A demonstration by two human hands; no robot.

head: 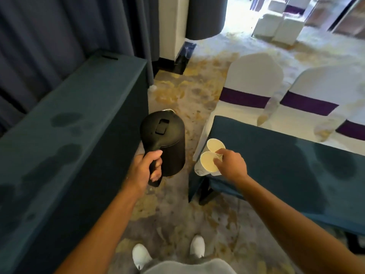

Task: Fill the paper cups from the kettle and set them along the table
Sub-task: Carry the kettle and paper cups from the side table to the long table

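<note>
Standing in the aisle between two tables, I hold the black kettle (165, 144) in my left hand (145, 168), all fingers wrapped closed around its handle at the side near me. The kettle hangs upright over the carpet (177, 210), its long axis vertical, lid shut, and the spout (167, 110) points away from me. My right hand (230, 165) is closed in a pinch on two paper cups (210, 155), with the fingertips inside the rims and the thumb hidden, so how firm the grip is I cannot tell. Both cups are tilted, their open mouths turned up and toward me, and both look empty. They sit at the near left corner of the table on my right (276, 175), which has a dark teal cloth; if their bottoms touch the cloth or hang just off the edge I cannot see. The relation that matters: the cups lie to the right of the kettle, near but apart, and a little nearer to me than the spout. I judge that nothing is filled yet. The next move should set the cups upright on the cloth, then bring the kettle to the right and turn the spout toward them. Pouring while they are tilted could spill.
</note>
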